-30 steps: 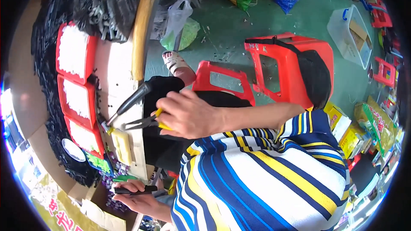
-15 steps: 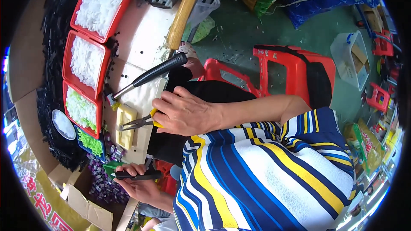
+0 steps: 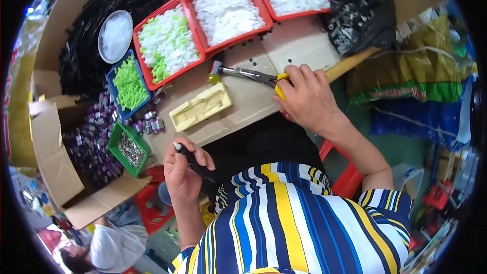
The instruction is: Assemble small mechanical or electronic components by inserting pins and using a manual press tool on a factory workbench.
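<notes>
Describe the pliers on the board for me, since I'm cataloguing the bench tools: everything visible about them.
The pliers are slim, long-nosed, with dark grey metal jaws and yellow-sleeved handles. They lie nearly flat across the pale board, nose pointing toward the red tray of white and green pieces, tip next to a small yellow piece. The right hand closes over the handles, hiding most of them. The jaws look nearly closed.

Green-yellow sack [image 3: 406, 83] right; brown carton [image 3: 56, 162] left

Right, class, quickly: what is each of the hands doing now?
Left hand: closed around a black tool.
Right hand: closed on the yellow-handled pliers.
</notes>
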Demonstrator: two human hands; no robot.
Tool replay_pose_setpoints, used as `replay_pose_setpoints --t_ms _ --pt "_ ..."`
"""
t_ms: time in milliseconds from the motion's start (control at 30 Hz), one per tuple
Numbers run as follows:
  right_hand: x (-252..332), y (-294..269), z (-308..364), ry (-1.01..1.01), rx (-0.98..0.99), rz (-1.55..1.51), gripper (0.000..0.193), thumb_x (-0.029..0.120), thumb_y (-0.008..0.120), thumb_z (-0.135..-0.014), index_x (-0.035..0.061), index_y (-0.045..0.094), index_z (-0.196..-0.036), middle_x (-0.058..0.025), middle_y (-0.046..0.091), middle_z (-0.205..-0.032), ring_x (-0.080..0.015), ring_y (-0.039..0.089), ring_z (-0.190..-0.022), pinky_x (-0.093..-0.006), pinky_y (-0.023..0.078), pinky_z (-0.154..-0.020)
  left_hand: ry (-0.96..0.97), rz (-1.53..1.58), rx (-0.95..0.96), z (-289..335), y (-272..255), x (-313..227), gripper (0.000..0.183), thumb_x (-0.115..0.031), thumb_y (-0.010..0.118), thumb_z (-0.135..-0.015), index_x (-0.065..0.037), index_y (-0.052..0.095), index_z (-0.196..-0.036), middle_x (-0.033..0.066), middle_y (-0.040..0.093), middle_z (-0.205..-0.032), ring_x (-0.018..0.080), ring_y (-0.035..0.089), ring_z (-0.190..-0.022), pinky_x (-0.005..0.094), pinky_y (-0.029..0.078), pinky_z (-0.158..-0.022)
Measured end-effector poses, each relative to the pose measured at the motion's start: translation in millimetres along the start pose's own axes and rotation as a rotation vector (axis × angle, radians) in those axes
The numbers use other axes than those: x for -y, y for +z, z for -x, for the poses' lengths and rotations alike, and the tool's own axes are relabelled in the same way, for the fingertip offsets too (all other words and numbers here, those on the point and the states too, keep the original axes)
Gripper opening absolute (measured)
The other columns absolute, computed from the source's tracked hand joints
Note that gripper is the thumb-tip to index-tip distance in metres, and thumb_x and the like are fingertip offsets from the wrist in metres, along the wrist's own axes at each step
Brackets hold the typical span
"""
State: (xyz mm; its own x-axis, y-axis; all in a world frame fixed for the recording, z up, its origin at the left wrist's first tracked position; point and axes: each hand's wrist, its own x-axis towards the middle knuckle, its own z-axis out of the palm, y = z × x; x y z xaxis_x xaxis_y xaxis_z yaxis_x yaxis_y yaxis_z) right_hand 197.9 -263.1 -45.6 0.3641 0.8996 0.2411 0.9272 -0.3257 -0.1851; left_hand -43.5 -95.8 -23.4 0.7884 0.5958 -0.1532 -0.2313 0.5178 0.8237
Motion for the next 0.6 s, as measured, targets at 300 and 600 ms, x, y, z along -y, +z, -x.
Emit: replay_pose_setpoints --t_ms 300,600 --pt "-14 -4 -40 -0.117 0.168 0.196 0.026 0.024 0.066 -0.088 0.0062 0.058 -0.106 -0.0117 0.052 -0.122 -0.0283 0.051 -0.117 -0.0536 0.039 -0.101 0.026 -0.088 -0.047 3 -21 1 0.031 -0.029 0.057 -0.1 0.001 0.05 -0.104 0.0075 0.051 -0.071 0.016 0.049 -0.06 0.0272 0.043 -0.054" --pt "-42 -15 -31 0.012 0.212 0.152 0.028 0.024 0.062 -0.093 0.0058 0.059 -0.114 -0.0118 0.051 -0.124 -0.0302 0.049 -0.121 -0.0539 0.035 -0.106 0.03 -0.095 -0.037 -10 -24 5 0.044 -0.037 0.04 -0.106 0.004 0.054 -0.112 0.0079 0.053 -0.084 0.0155 0.051 -0.077 0.0291 0.044 -0.071"
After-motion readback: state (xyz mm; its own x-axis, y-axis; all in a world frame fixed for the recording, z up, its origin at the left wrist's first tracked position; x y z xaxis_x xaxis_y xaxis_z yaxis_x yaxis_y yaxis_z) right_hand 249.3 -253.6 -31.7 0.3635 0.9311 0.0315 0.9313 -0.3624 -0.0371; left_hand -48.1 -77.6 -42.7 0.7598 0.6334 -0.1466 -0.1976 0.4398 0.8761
